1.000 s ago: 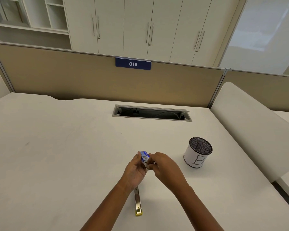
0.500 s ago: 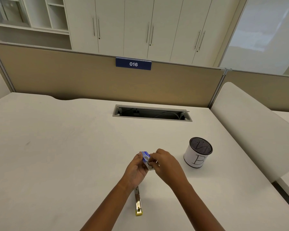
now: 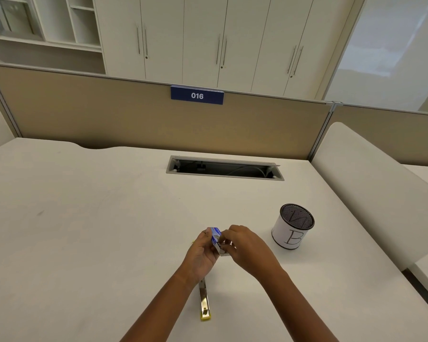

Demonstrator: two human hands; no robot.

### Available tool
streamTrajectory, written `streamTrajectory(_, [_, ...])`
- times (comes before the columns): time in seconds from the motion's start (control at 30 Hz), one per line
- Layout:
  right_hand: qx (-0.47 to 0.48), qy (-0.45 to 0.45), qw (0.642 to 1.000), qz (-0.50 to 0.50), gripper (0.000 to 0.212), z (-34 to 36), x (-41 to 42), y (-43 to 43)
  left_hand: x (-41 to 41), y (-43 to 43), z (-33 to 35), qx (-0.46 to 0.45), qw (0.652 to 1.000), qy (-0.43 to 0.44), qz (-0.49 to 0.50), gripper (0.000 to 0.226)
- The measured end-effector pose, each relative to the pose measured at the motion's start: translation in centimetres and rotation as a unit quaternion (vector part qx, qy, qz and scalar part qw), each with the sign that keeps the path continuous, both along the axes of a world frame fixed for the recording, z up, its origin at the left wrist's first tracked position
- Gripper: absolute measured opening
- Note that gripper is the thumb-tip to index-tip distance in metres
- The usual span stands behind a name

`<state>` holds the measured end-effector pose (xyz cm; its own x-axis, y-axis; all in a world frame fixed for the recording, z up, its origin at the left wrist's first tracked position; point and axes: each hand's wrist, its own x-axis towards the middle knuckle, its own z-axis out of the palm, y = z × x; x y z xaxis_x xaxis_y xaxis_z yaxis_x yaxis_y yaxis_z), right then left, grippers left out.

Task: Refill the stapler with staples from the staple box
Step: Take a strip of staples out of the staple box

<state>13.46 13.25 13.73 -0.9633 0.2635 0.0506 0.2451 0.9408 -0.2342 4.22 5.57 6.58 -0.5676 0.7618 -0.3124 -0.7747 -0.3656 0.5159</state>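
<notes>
Hands meet above a white desk (image 3: 84, 230), near its front centre. Left hand (image 3: 202, 253) is curled around a small blue staple box (image 3: 215, 236), gripping it from the left side with fingers closed on its back and thumb toward the viewer; the box is lifted clear of the desk and tilted. Right hand (image 3: 245, 245) is pinched at the box's lower right end, fingertips closed on a pale part projecting there; whether that is the inner tray or a strip of staples cannot be told. Stapler (image 3: 204, 301) lies flat on the desk just below the left wrist, its metal rail exposed and a yellow end toward the viewer; its far end is hidden under the left hand. White cup (image 3: 290, 230) with a dark mesh top and the letter B stands to the right, apart from the hands. Blue plate (image 3: 197, 95) reading 016 sits on the tan divider (image 3: 109, 119) behind.
</notes>
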Motion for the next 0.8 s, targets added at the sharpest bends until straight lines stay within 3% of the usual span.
streamTrajectory(0.8, [0.019, -0.02, 1.0, -0.011, 0.027, -0.5, -1.1, 0.5, 0.0, -0.2, 0.1, -0.01, 1.0, 0.002, 0.0, 0.031])
